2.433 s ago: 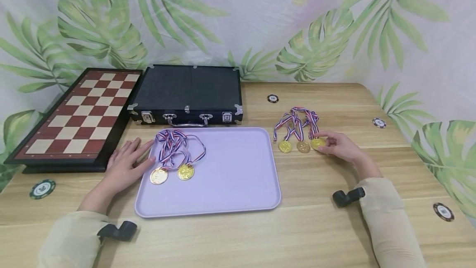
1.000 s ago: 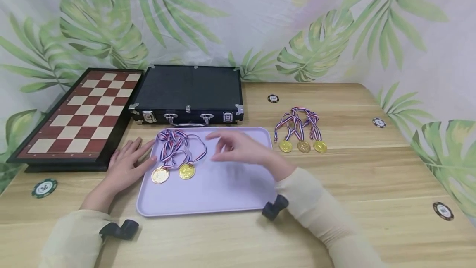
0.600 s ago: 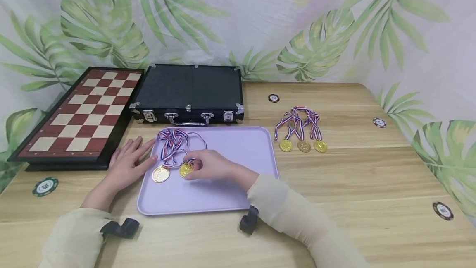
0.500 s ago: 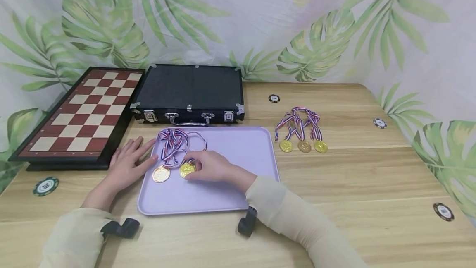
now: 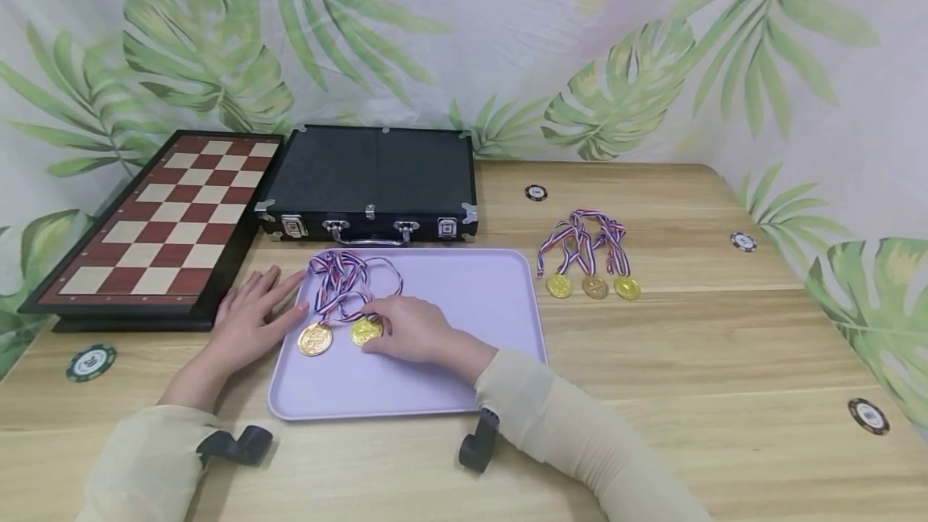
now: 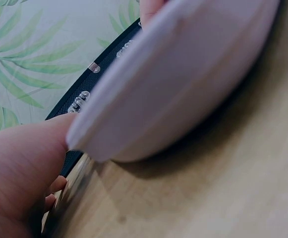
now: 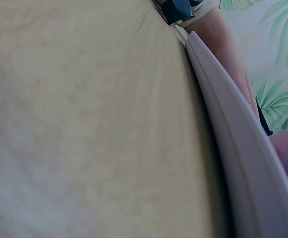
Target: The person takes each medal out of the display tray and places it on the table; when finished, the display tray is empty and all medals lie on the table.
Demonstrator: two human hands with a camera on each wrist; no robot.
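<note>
A lavender tray (image 5: 435, 381) lies in front of me in the head view. Two gold medals rest on its left part, their striped ribbons (image 5: 342, 280) bunched behind them. My right hand (image 5: 384, 329) reaches across the tray and pinches the right-hand gold medal (image 5: 365, 332). The other medal (image 5: 315, 340) lies free beside it. My left hand (image 5: 257, 308) rests flat on the table, fingers straight, touching the tray's left rim (image 6: 183, 74). The right wrist view shows only the tray's rim (image 7: 233, 148) and the tabletop.
Three more gold medals (image 5: 594, 287) with ribbons lie in a row on the table right of the tray. A shut black case (image 5: 373, 176) stands behind the tray, a chessboard (image 5: 159, 216) at the left. Poker chips (image 5: 90, 362) (image 5: 536, 192) (image 5: 743, 242) lie scattered.
My right hand left the row of medals at the right, crossed over the tray and closed its fingers on the right-hand medal there. The left hand stayed still.
</note>
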